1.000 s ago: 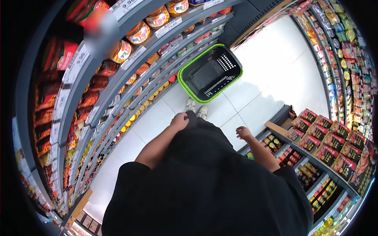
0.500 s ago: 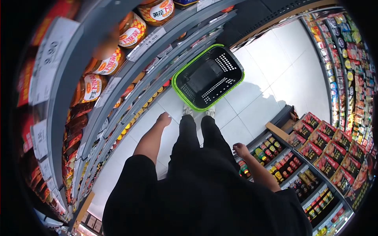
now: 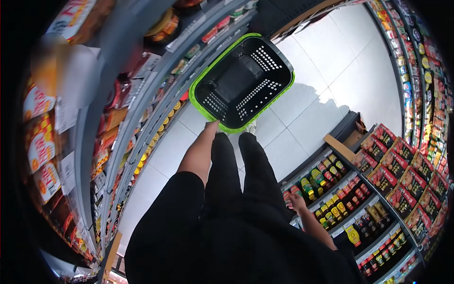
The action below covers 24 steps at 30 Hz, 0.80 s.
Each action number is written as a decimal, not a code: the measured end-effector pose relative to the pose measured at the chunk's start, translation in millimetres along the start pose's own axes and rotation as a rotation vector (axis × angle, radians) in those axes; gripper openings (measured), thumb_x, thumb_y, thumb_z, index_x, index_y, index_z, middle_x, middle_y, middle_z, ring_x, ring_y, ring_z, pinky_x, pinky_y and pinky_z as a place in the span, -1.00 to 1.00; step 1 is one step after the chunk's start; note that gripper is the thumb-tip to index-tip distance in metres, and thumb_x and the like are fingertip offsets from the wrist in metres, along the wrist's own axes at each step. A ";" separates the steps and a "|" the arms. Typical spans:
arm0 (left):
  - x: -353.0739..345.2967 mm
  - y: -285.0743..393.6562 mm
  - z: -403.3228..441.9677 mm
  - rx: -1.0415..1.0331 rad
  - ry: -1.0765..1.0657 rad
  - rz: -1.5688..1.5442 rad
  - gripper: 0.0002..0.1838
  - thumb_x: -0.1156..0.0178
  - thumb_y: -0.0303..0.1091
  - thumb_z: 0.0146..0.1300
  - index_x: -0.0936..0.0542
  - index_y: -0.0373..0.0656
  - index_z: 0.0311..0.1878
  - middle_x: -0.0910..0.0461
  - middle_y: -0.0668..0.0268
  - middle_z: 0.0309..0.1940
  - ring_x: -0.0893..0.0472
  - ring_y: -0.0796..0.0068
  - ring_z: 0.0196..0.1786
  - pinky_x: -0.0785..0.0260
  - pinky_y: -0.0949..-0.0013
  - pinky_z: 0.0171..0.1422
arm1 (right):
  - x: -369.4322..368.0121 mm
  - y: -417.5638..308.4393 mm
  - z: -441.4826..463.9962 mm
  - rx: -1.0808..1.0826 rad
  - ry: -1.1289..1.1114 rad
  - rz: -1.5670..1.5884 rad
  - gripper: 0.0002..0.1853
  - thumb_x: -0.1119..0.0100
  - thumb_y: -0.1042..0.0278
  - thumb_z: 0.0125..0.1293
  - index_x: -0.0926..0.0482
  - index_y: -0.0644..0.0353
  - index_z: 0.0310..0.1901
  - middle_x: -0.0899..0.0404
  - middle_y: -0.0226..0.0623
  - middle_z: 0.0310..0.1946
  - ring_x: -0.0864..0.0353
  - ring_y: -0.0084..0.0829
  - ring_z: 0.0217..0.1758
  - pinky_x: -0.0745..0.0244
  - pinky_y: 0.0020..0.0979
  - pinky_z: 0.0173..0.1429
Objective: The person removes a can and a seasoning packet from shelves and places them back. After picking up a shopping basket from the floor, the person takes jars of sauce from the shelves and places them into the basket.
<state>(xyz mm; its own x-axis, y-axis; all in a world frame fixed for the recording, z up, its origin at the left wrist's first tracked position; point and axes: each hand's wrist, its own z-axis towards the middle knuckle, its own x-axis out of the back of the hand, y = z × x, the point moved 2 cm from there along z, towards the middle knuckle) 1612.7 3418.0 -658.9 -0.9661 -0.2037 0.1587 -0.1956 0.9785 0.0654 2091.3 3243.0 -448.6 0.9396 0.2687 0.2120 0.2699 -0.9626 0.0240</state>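
A black basket with a bright green rim [image 3: 206, 115] stands on the tiled floor in front of my feet, with nothing visible inside. My left hand [image 3: 213, 126] is at the basket's near left edge; its fingers are mostly hidden, and I cannot tell whether it touches the rim. Lower right, my right hand [image 3: 297, 202] hangs beside my leg with its fingers partly curled and apart, holding nothing that I can see. Behind it is a low shelf of bottles [image 3: 307, 188].
Tall shelves [image 3: 90, 156] with jars and packets curve close along the left. Red boxes [image 3: 399, 199] are stacked on a display at the right, beside a cardboard edge [image 3: 338, 146]. Another stocked shelf [image 3: 407, 71] runs along the far right.
The basket appears larger and nearer. My left hand has moved from beside my leg to the basket's near edge. My right hand sits lower in view, and the left shelves have shifted.
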 end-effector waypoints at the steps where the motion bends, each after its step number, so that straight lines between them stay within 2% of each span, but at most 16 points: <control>1: -3.4 2.5 2.8 0.022 -0.029 -0.036 -0.18 -0.23 -0.03 0.13 -0.15 -0.16 0.38 -0.20 0.07 0.36 -0.22 0.06 0.37 -0.10 -0.06 0.36 | 5.6 19.7 3.6 -0.031 0.007 0.012 -0.83 -0.03 0.31 0.34 -0.48 0.21 -0.13 -0.57 -0.32 -0.41 -0.59 -0.50 -0.47 -0.46 -0.49 -0.45; 3: -9.5 10.4 -1.0 -0.039 -0.112 -0.179 -0.19 -0.24 -0.01 0.12 -0.16 -0.09 0.38 -0.16 0.14 0.38 -0.14 0.09 0.41 -0.04 -0.08 0.37 | 11.5 43.8 6.1 -0.091 0.016 0.087 -0.84 -0.03 0.29 0.34 -0.48 0.18 -0.17 -0.56 -0.37 -0.45 -0.52 -0.56 -0.51 -0.41 -0.52 -0.46; 5: -16.6 20.0 -10.0 -0.067 -0.182 -0.317 -0.19 -0.25 -0.01 0.12 -0.15 -0.04 0.39 -0.12 0.19 0.41 -0.06 0.13 0.44 0.01 -0.07 0.40 | 11.3 46.5 -3.0 -0.111 0.006 -0.050 -0.85 -0.04 0.28 0.35 -0.47 0.16 -0.18 -0.55 -0.39 -0.46 -0.48 -0.59 -0.53 -0.34 -0.54 -0.49; 9: -18.4 22.0 21.5 0.010 -0.084 -0.365 -0.15 -0.26 -0.02 0.10 -0.12 -0.03 0.41 -0.10 0.23 0.42 -0.02 0.16 0.46 0.04 -0.04 0.42 | 12.2 43.2 -14.3 -0.126 0.029 -0.050 -0.86 -0.04 0.28 0.34 -0.48 0.13 -0.19 -0.56 -0.40 -0.45 -0.50 -0.59 -0.49 -0.30 -0.55 -0.49; 10: -19.3 19.3 37.5 0.048 0.069 -0.376 -0.14 -0.26 -0.01 0.09 -0.12 -0.03 0.42 -0.11 0.23 0.42 -0.03 0.17 0.46 0.08 -0.04 0.43 | 12.7 43.6 -13.6 -0.134 0.031 -0.018 -0.87 -0.04 0.29 0.33 -0.49 0.13 -0.20 -0.56 -0.40 -0.45 -0.50 -0.57 -0.49 -0.33 -0.55 -0.47; 13: -14.7 11.5 67.7 0.059 0.115 -0.307 -0.16 -0.26 -0.02 0.09 -0.15 -0.04 0.41 -0.15 0.24 0.41 -0.13 0.20 0.43 0.09 -0.02 0.44 | 14.6 45.8 -12.4 -0.092 0.040 0.017 -0.86 -0.04 0.31 0.33 -0.50 0.16 -0.19 -0.56 -0.39 -0.45 -0.50 -0.56 -0.48 -0.37 -0.54 -0.42; 14: -14.8 12.1 71.9 0.031 0.089 -0.373 -0.25 -0.27 -0.12 0.10 -0.22 -0.14 0.32 -0.27 0.18 0.28 -0.28 0.19 0.30 -0.10 0.04 0.31 | 22.9 73.7 8.5 -0.066 -0.006 0.079 -0.83 -0.05 0.32 0.32 -0.51 0.21 -0.16 -0.56 -0.36 -0.43 -0.52 -0.54 -0.44 -0.42 -0.51 -0.37; 16: -14.2 7.1 73.8 -0.017 0.045 -0.500 -0.44 -0.28 -0.31 0.12 -0.37 -0.35 0.15 -0.51 0.07 0.03 -0.57 0.18 0.02 -0.47 0.18 0.06 | 22.7 66.8 2.2 -0.053 0.014 0.027 -0.82 -0.05 0.32 0.32 -0.51 0.23 -0.16 -0.56 -0.35 -0.42 -0.52 -0.54 -0.43 -0.43 -0.50 -0.35; 17: -13.0 2.1 71.4 -0.012 0.047 -0.496 -0.44 -0.28 -0.31 0.12 -0.37 -0.35 0.15 -0.51 0.07 0.03 -0.57 0.18 0.02 -0.47 0.18 0.06 | 20.7 63.5 -1.1 -0.034 0.027 -0.021 -0.81 -0.05 0.32 0.32 -0.51 0.25 -0.15 -0.56 -0.35 -0.41 -0.52 -0.54 -0.42 -0.43 -0.49 -0.34; 19: -5.6 -6.0 69.1 0.030 0.118 -0.392 -0.44 -0.16 -0.09 0.22 -0.33 -0.06 0.25 -0.42 0.22 0.16 -0.45 0.24 0.15 -0.27 0.06 0.22 | 20.2 48.8 -10.9 -0.074 0.041 -0.036 -0.80 -0.04 0.31 0.32 -0.51 0.23 -0.12 -0.56 -0.36 -0.41 -0.52 -0.53 -0.41 -0.42 -0.51 -0.33; 20: -7.9 -8.4 69.5 0.023 0.087 -0.579 -0.61 -0.13 -0.08 0.25 -0.43 -0.04 0.08 -0.49 0.29 -0.16 -0.51 0.37 -0.14 -0.37 0.10 0.07 | 20.1 41.6 -14.5 -0.091 0.035 -0.023 -0.80 -0.04 0.30 0.33 -0.51 0.22 -0.12 -0.56 -0.36 -0.41 -0.52 -0.53 -0.42 -0.41 -0.52 -0.34; 21: -6.5 -11.7 64.1 0.012 0.091 -0.575 -0.61 -0.13 -0.08 0.25 -0.43 -0.04 0.08 -0.49 0.29 -0.16 -0.51 0.37 -0.14 -0.37 0.10 0.07 | 18.0 37.8 -19.5 -0.106 0.028 -0.008 -0.79 -0.04 0.29 0.33 -0.50 0.21 -0.11 -0.56 -0.36 -0.41 -0.51 -0.54 -0.43 -0.39 -0.53 -0.36; 23: -8.9 -13.2 40.1 -0.028 -0.174 -0.847 -0.75 -0.23 -0.16 0.19 -0.41 -0.05 -0.27 -0.45 0.33 -0.39 -0.50 0.35 -0.31 -0.40 0.27 -0.18 | 19.2 42.5 -14.7 -0.075 0.011 0.018 -0.79 -0.02 0.25 0.34 -0.50 0.17 -0.11 -0.57 -0.36 -0.42 -0.50 -0.55 -0.47 -0.36 -0.56 -0.44; 24: -14.9 0.5 14.6 -0.061 -0.308 -0.860 -0.73 -0.22 -0.11 0.20 -0.35 -0.01 -0.33 -0.39 0.36 -0.44 -0.45 0.39 -0.35 -0.37 0.29 -0.17 | 17.7 38.2 -19.0 -0.062 -0.011 0.055 -0.79 -0.02 0.25 0.34 -0.50 0.17 -0.11 -0.57 -0.36 -0.42 -0.50 -0.55 -0.48 -0.36 -0.56 -0.45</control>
<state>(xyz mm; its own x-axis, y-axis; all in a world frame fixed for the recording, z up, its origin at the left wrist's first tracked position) 1624.5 3422.0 -675.6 -0.4958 -0.8353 -0.2376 -0.8676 0.4885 0.0931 2114.3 3210.2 -425.4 0.9549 0.2156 0.2040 0.2048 -0.9761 0.0730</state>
